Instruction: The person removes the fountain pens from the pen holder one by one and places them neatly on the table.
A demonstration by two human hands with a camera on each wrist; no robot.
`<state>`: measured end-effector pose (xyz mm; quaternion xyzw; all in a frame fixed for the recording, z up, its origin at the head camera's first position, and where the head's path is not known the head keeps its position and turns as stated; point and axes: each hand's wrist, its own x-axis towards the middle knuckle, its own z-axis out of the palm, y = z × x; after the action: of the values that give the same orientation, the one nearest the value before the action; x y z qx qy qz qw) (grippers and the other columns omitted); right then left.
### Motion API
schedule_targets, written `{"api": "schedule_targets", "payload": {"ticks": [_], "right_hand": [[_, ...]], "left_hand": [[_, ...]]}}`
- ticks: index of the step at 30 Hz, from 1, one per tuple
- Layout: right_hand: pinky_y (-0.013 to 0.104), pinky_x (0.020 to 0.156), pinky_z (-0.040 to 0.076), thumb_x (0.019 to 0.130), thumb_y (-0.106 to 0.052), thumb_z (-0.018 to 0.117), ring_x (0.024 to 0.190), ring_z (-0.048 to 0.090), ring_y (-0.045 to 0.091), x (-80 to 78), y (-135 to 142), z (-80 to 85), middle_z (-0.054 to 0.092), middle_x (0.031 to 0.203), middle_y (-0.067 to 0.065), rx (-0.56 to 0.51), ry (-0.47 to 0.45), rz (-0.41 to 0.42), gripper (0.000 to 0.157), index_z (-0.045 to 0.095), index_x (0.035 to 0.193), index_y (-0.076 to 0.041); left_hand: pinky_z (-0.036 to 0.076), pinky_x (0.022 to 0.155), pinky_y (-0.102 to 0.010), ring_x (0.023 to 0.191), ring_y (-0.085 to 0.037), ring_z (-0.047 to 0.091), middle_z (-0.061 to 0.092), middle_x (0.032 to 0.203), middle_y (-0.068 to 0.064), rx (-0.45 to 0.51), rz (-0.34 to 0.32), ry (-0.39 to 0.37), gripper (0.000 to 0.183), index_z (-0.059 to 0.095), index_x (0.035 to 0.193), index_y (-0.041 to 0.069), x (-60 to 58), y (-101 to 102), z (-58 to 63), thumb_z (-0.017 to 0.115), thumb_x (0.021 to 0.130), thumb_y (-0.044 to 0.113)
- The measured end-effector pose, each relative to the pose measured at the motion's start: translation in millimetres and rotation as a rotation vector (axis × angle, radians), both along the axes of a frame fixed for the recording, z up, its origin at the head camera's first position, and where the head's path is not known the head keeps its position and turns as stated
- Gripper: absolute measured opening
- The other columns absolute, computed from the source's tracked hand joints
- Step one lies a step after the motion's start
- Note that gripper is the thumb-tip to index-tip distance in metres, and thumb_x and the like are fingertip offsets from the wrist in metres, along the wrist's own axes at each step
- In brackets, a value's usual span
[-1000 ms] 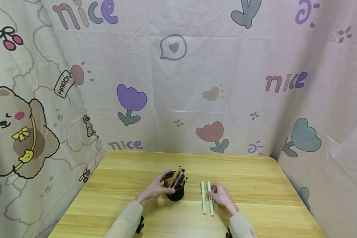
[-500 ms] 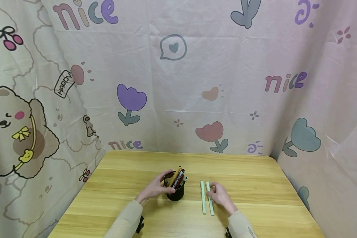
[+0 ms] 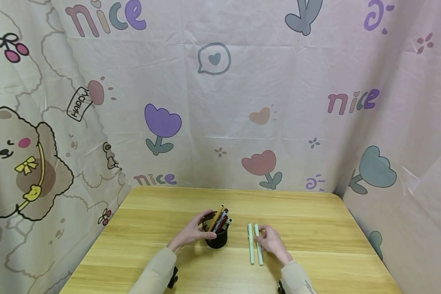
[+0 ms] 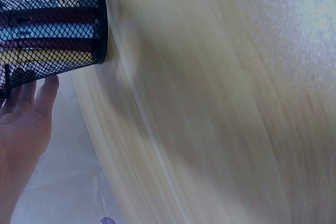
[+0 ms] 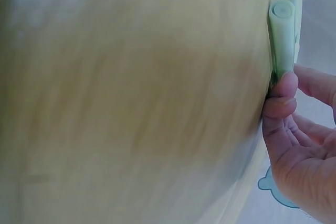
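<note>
Wooden table (image 3: 301, 220) beneath all | left hand (image 3: 190, 235): fingers curled round black mesh cup (image 3: 217, 242), cut off in left-wrist view | right hand (image 3: 275, 241): pinching pale green pen (image 3: 260, 258), partly covered | second pen (image 3: 251, 247): just left

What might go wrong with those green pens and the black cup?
Maybe two things. The right hand pinches one slim, pale green pen close beside the other slim, pale green pen, so lifting it might bump that one and send it rolling. The left hand holds the round, black mesh cup; if that hand pulled and tipped it, the orange, dark red and other pens poking out of the top could spill.
</note>
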<state>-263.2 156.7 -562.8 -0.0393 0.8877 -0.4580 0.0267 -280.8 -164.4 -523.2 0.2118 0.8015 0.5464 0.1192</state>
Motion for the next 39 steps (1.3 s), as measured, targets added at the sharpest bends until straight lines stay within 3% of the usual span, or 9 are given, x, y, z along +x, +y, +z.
{"api": "schedule_targets", "payload": {"ticks": [23,39], "right_hand": [[0.02,0.044,0.044,0.091,-0.007,0.071,0.052,0.057,0.012,-0.4,-1.8,-0.6,0.061,0.076,0.007,-0.015,-0.02,0.0,0.043,0.056,0.127,0.011],[0.02,0.044,0.045,0.09,-0.008,0.072,0.052,0.057,0.012,-2.5,-1.2,-0.9,0.061,0.077,0.007,0.008,-0.01,-0.009,0.044,0.056,0.127,0.011]], "left_hand": [[0.041,0.114,-0.062,0.144,-0.05,0.035,0.032,0.16,-0.027,-0.007,0.005,0.01,0.094,0.028,0.158,0.007,-0.1,-0.6,-3.3,0.083,0.084,0.025],[0.037,0.115,-0.066,0.148,-0.05,0.028,0.027,0.163,-0.025,-0.023,-0.001,0.02,0.093,0.029,0.158,0.008,1.0,-0.4,0.6,0.083,0.084,0.025]]}}
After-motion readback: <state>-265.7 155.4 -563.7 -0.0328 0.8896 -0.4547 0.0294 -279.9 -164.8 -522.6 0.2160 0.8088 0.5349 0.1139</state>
